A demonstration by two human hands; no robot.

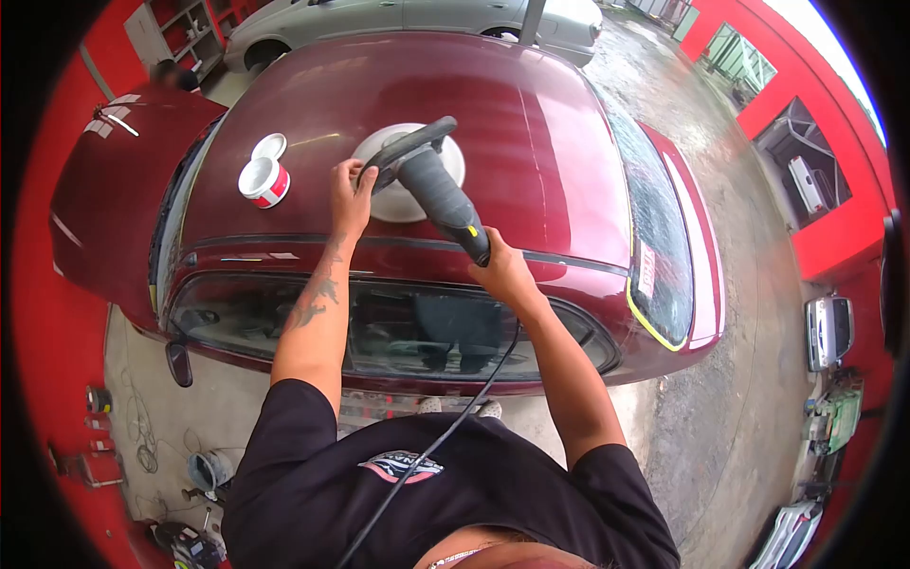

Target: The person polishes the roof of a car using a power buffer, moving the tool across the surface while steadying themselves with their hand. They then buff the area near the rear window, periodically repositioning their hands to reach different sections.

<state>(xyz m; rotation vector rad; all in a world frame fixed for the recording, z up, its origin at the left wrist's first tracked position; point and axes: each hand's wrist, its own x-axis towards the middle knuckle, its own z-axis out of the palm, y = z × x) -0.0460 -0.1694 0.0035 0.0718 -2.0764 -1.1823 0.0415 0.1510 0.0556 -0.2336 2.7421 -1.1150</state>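
Observation:
A corded car polisher with a grey-black body rests its wide white pad on the dark red car roof. My left hand is closed on the near-left end of its black loop handle. Around the rear end of the body my right hand is wrapped, close to where the black cord comes out. Left of the pad, an open white and red tub stands on the roof, its white lid beside it.
The cord runs over my dark shirt. Wet-looking rear glass lies to the right, the raised bonnet to the left. A silver car stands beyond the roof. A bucket and hoses are on the floor at lower left. Part of another person shows at upper left.

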